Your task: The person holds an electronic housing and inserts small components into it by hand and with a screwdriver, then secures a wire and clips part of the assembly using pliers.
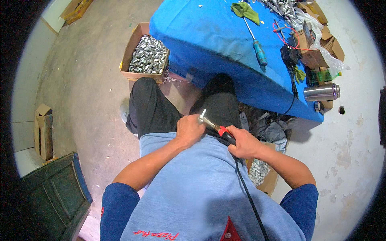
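Note:
My right hand (pixel 246 143) is closed round a corded hand tool (pixel 223 131) with a black and red grip and a metal front end, held over my lap. Its exact kind is unclear. From its back end a black cord (pixel 246 186) runs down across my light blue shirt. Against the tool's tip, my left hand (pixel 190 131) pinches a small silvery metal part (pixel 202 115). The fingers partly cover this piece, and its shape is hard to make out.
A cardboard box (pixel 125 66) of small metal cylinders stands left of a blue-covered table (pixel 197 36). On the cloth lie a screwdriver (pixel 259 52), a green rag (pixel 246 13), a black adapter (pixel 289 56) and a steel flask (pixel 319 92). A dark wooden chair (pixel 60 193) is at lower left.

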Available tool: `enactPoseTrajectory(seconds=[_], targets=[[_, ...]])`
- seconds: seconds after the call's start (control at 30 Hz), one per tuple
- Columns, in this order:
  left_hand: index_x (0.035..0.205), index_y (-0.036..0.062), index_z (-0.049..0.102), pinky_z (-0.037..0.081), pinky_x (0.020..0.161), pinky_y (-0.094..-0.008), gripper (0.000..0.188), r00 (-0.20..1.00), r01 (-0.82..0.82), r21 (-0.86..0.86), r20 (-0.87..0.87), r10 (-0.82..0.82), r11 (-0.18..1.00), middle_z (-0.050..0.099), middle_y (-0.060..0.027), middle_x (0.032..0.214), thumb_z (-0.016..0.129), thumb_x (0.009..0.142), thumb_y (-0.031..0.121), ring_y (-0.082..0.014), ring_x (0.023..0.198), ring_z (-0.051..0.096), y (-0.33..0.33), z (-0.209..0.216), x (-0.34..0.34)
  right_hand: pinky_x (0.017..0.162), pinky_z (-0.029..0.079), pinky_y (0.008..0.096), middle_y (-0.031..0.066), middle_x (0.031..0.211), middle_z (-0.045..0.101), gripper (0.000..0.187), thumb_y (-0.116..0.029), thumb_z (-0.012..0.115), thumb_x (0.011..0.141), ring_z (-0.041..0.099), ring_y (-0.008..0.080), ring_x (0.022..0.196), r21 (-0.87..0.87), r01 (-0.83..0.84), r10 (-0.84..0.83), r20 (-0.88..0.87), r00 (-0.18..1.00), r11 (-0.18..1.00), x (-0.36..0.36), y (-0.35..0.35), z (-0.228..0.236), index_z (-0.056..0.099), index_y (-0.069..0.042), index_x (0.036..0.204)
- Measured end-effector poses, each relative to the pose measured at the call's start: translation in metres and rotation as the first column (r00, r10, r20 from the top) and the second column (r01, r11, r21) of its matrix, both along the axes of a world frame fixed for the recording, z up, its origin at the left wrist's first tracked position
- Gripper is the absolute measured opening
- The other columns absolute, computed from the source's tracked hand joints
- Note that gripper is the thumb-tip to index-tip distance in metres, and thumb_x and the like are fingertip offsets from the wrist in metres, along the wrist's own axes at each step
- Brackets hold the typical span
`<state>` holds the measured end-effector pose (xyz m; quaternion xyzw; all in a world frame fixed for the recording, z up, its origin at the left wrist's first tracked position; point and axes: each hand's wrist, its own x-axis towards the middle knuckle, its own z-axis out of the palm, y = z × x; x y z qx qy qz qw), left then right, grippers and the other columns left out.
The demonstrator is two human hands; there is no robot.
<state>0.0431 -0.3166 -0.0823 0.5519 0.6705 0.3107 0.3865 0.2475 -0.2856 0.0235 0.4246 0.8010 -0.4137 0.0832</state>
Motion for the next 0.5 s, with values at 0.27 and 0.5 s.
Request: enactPoseTrajectory(seconds=[0.27,0.5], targets=[[0.070,0.0061,0.060,0.047,0.056,-0.0409,0.004,0.994,-0.072,0.301,0.106,0.041,0.951,0.060,-0.0142,0.063,0.063,0.071,0.005,-0.0338,0.061,0.062,0.002,0.003,0.004,0.043,0.036,0.0237,0.0053,0.080,0.049,0.043,-0.004,0.055,0.073,0.047,0.0110,0.059,-0.972,0.196,-0.616,0.075,0.784,0.131,0.004,-0.001,0.016,0.049,0.001,0.116],[0.064,0.0044,0.054,0.040,0.051,-0.0334,0.015,0.911,-0.110,0.264,0.413,-0.009,0.958,0.053,-0.0073,0.057,0.064,0.076,0.005,-0.0165,0.052,0.052,0.009,0.015,0.013,0.045,0.037,0.0244,0.0074,0.083,0.049,0.049,-0.014,0.061,0.074,0.047,0.0124,0.061,-0.999,-0.026,-0.709,0.010,0.706,-0.040,0.014,-0.007,0.001,0.047,0.001,0.118]])
